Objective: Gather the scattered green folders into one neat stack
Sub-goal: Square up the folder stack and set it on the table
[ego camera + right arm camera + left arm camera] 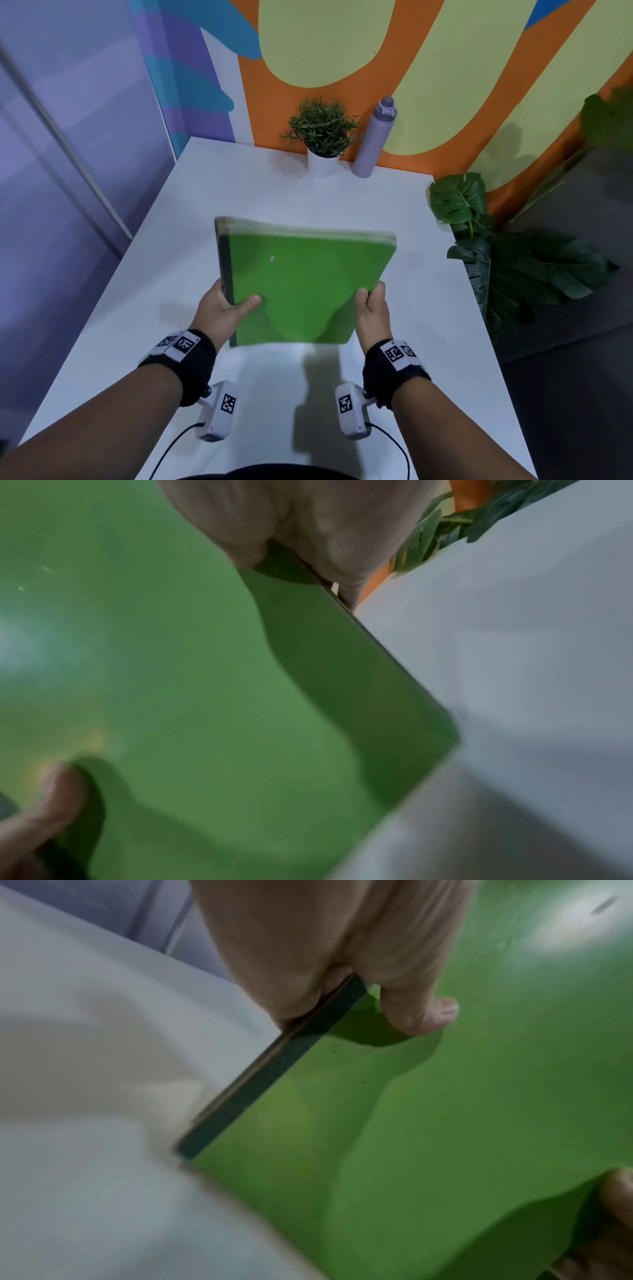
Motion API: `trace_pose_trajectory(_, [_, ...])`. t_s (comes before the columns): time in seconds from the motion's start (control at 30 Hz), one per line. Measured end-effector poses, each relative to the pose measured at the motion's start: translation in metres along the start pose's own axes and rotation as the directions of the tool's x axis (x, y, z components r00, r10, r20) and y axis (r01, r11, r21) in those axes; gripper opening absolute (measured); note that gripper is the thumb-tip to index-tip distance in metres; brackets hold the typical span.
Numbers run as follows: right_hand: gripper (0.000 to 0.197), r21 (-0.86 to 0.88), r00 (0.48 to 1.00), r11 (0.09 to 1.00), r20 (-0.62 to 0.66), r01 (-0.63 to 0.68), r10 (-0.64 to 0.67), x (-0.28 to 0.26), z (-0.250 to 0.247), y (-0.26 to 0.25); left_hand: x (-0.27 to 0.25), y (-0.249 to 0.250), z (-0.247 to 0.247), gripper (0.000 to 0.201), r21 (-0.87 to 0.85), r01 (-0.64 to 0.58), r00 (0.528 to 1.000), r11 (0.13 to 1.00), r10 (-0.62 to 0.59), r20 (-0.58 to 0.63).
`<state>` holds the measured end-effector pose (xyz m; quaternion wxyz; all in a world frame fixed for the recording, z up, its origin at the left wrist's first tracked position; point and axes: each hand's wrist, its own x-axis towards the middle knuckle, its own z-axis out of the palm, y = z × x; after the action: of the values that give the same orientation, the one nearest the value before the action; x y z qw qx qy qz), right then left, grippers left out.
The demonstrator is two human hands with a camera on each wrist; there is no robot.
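My grip is a two-handed one: my left hand (pixel 222 305) clamps the near-left edge of the bundle of flat green card folders (pixel 305 274), thumb pressed on the top cover and the other fingers tucked out of sight beneath, right where the dark spine strip runs. My right hand (pixel 371 308) takes the near-right edge the same way, thumb on top, fingers under. The left wrist view confirms the thumb flat on the green cover beside the dark spine; the right wrist view shows the matching pinch on the opposite edge.

The bundle is off the white surface (pixel 411 308), held above its middle and tilted, with its far edge raised so the layered page edges show. Those edges look roughly aligned, though motion blur hides the fine detail.

As I judge it, the gathering is done: I see no other green folder lying loose anywhere on the surface. What I think is left is squaring the bundle and laying it flat as one tidy pile.

At the far edge stand a small potted plant in a white pot (pixel 322 137) and a lilac plastic drinking bottle (pixel 375 140), well clear of the folders. Large dark green leaves (pixel 486 246) sit off the right side.
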<state>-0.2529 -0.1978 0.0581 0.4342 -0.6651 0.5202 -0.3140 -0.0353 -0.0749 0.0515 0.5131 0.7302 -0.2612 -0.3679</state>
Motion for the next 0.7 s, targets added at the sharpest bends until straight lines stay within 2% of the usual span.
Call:
trace_pose_trajectory(0.13, [0.012, 0.013, 1.0, 1.0, -0.012, 0.014, -0.014, 0.02, -0.011, -0.014, 0.002, 0.021, 0.005, 0.037, -0.05, -0.042, 0.997, 0.998, 0.038, -0.063])
trace_pose_trajectory(0.17, [0.021, 0.03, 1.0, 1.0, 0.0, -0.004, 0.004, 0.025, -0.013, -0.014, 0.004, 0.027, 0.005, 0.04, -0.058, -0.062, 0.995, 0.996, 0.057, -0.08])
trace_pose_trajectory(0.27, [0.064, 0.09, 0.993, 0.99, 0.033, -0.113, 0.11, 0.034, -0.014, -0.004, 0.013, 0.048, 0.002, 0.035, -0.173, -0.101, 0.983, 0.98, 0.072, -0.167])
trace_pose_trajectory(0.33, [0.08, 0.188, 0.969, 0.953, 0.105, -0.239, 0.223, 0.031, -0.009, 0.006, 0.023, 0.054, 0.0, 0.034, -0.281, -0.076, 0.979, 0.957, 0.018, -0.203])
trace_pose_trajectory(0.37, [0.082, 0.262, 0.946, 0.913, 0.167, -0.313, 0.277, 0.026, -0.006, 0.01, 0.027, 0.056, -0.001, 0.04, -0.329, -0.049, 0.977, 0.943, -0.022, -0.21])
trace_pose_trajectory(0.43, [0.075, 0.413, 0.9, 0.808, 0.3, -0.42, 0.314, 0.018, 0.002, 0.011, 0.035, 0.054, -0.002, 0.066, -0.385, 0.03, 0.97, 0.922, -0.12, -0.211])
trace_pose_trajectory(0.47, [0.069, 0.466, 0.884, 0.765, 0.363, -0.445, 0.294, 0.015, 0.006, 0.008, 0.036, 0.054, -0.002, 0.077, -0.384, 0.084, 0.961, 0.919, -0.176, -0.212])
trace_pose_trajectory(0.5, [0.062, 0.504, 0.872, 0.73, 0.409, -0.462, 0.27, 0.012, 0.011, 0.002, 0.036, 0.054, 0.001, 0.079, -0.375, 0.135, 0.953, 0.917, -0.224, -0.206])
trace_pose_trajectory(0.6, [0.035, 0.677, 0.878, 0.567, 0.43, -0.469, 0.212, 0.011, 0.02, -0.006, 0.036, 0.05, 0.011, 0.059, -0.316, 0.306, 0.916, 0.898, -0.368, -0.16])
trace_pose_trajectory(0.67, [0.034, 0.757, 0.89, 0.469, 0.405, -0.455, 0.21, 0.017, 0.018, -0.003, 0.037, 0.047, 0.016, 0.053, -0.331, 0.369, 0.915, 0.869, -0.402, -0.035])
trace_pose_trajectory(0.7, [0.035, 0.771, 0.896, 0.456, 0.38, -0.444, 0.23, 0.02, 0.016, 0.0, 0.036, 0.044, 0.018, 0.052, -0.309, 0.394, 0.915, 0.866, -0.4, 0.047])
